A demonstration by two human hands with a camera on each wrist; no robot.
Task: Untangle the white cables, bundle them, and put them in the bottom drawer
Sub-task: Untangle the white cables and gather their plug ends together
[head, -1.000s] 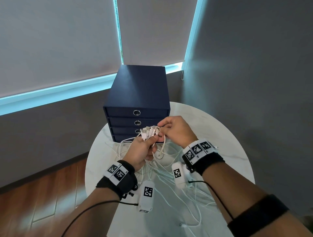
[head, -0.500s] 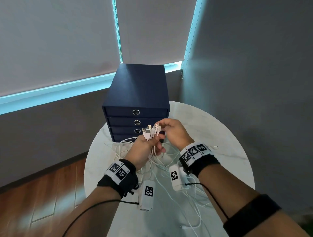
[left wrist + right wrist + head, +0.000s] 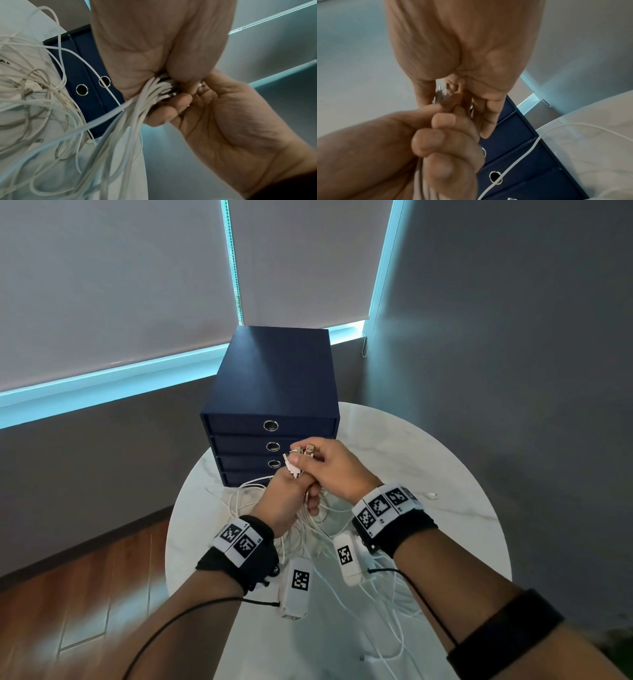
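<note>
1. Head view: left hand [image 3: 284, 501] clenched round the gathered white cables [image 3: 301, 529] just below their plug ends [image 3: 297, 463]; right hand [image 3: 330, 470] pinches those plugs above the left grip.
2. Left wrist view: strands fan out below the grip, part hanging, part lying in loose loops on the table [image 3: 428, 460].
3. Handling, as judged: cables light, limp, smooth-jacketed, likely to slide past each other. Plugs are the only stiff parts, so best hold is just below them, all strands together. Pulling hard at a plug could strain its joint.
4. One loose cable end [image 3: 432, 494] lies on the table, well to the right of the grip.
5. Navy drawer unit [image 3: 270, 392] stands just beyond the grip; ring pulls [image 3: 270, 425]; bottom drawer hidden behind the hands in the head view.
6. Surface: round white marbled table, looks slick. Room: grey walls, drawn blinds [image 3: 113, 278], wood floor [image 3: 85, 594] to the left.
</note>
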